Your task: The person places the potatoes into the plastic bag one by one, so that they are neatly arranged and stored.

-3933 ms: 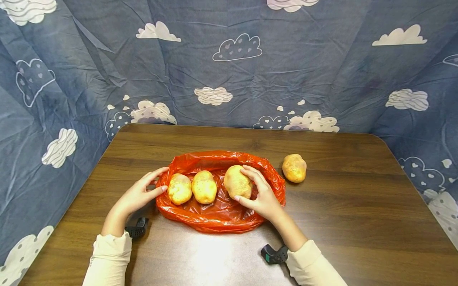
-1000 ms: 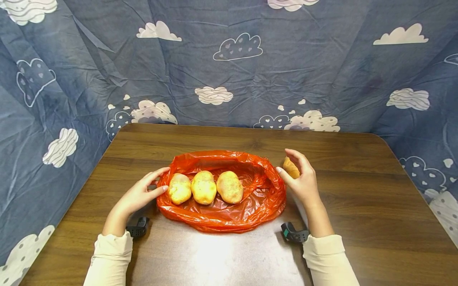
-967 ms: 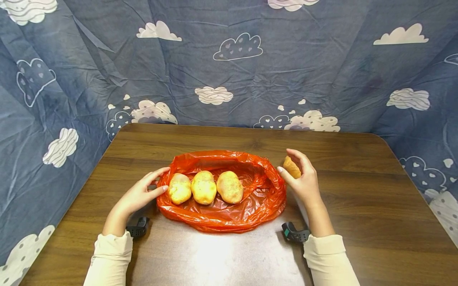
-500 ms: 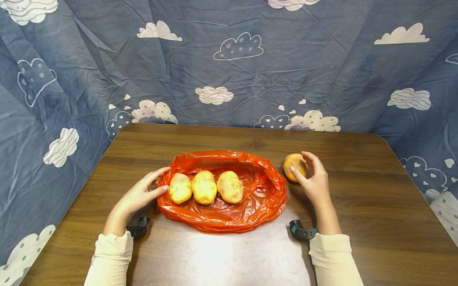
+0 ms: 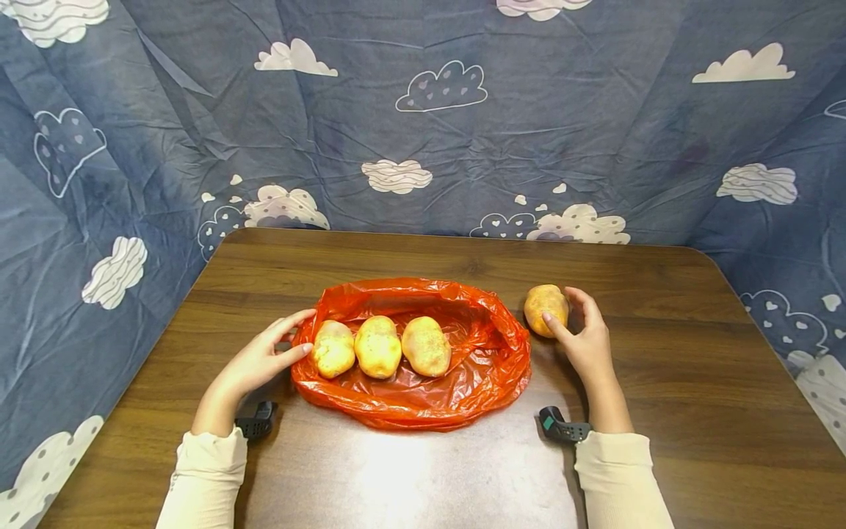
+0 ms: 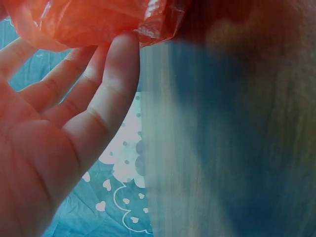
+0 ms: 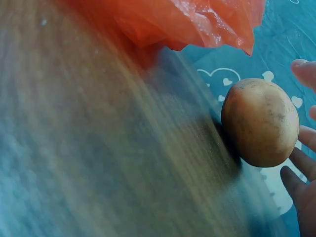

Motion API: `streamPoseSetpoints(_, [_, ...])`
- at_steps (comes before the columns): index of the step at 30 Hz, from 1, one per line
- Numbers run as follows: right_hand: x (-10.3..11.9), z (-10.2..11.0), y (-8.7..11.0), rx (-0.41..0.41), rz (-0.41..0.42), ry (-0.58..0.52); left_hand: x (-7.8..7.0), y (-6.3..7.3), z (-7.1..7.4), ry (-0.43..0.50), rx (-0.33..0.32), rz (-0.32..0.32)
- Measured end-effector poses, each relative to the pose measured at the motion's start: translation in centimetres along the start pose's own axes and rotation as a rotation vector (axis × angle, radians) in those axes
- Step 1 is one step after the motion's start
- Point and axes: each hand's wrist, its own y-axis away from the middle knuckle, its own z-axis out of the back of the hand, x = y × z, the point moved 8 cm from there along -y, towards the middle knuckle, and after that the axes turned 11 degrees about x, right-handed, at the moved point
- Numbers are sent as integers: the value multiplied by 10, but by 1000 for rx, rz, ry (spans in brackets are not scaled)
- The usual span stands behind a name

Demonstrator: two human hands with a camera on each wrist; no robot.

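Three potatoes [image 5: 377, 347] lie in a row in the left and middle of a red plastic bag [image 5: 423, 419], which is spread wide with its rim rolled outward. My left hand [image 5: 261, 360] rests its fingertips on the bag's left rim. In the left wrist view its thumb and fingers [image 6: 116, 74] are nearly straight against the red plastic. Another potato [image 5: 545, 310] sits on the table beyond the bag's right end. My right hand [image 5: 584, 342] is spread beside it, thumb in front and fingers at its right. The right wrist view shows fingers [image 7: 306, 165] close around the potato's side, without gripping it.
The brown wooden table [image 5: 694, 382] carries the bag and the potato. A dark blue cloth [image 5: 436, 139] with cloud prints hangs behind and around it. Black wrist mounts [image 5: 562, 426] sit below both hands.
My right hand has let go of a potato inside the bag and moved right to the one on the table, lately drifting round to its right side. The left hand stays in place.
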Motion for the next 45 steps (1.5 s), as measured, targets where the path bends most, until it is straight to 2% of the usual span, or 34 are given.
streamPoseSetpoints(8, [-11,-6,2,76,-51,-63,0,-1,-1,1,2,0])
streamPoseSetpoints(12, [-15,-9,2,111,-75,-59,0,-1,-1,5,-2,-10])
streamPoseSetpoints(18, [-20,-10,1,122,-90,-38,0,-1,-1,-1,-3,-24])
streamPoseSetpoints(23, [-20,-11,2,120,-96,-64,1,-1,-1,-3,5,-5])
streamPoseSetpoints(28, [-15,-8,4,80,-108,-102,2,-1,-1,1,7,0])
streamPoseSetpoints(32, [-3,-6,6,40,-109,-151,2,-1,-1,4,6,-2])
streamPoseSetpoints(37, [11,-4,10,-10,-98,-170,2,-1,-2,8,11,2])
streamPoseSetpoints(45, [19,-5,14,-54,-58,-207,2,0,-1,13,14,6])
